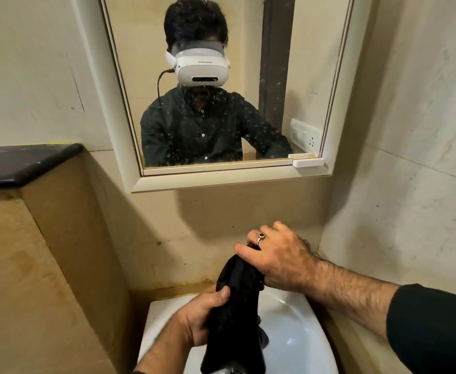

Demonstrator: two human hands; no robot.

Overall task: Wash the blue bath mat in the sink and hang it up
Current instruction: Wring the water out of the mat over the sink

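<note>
I have the bath mat (237, 314) bunched into a thick dark roll and hold it upright over the white sink (297, 333), its lower end hanging down into the basin. It looks almost black in this light rather than blue, so I would not swear to its colour from here. My left hand (202, 319) is clenched around the middle of the roll, thumb across the front and fingers wrapped behind it. My right hand (278, 260) takes the top end, fingers curled over the cloth and pinching it from above; a ring (260, 237) with a dark stone sits on one finger. Both of my grips are closed on the mat, one above the other, and close together. The sleeve (432, 327) on my right arm is dark and pushed back above the forearm. The sink stands against a beige tiled wall, tucked into the corner where the right-hand wall meets it. Above it hangs a mirror (221, 90) in a pale frame, its glass flecked with spots, and in it I see myself in a dark buttoned shirt wearing a white headset (201, 67). A small white holder (307, 161) sits at the mirror's lower right corner. To my left, a black ledge (24, 163) tops a tan boxed-in block.
</note>
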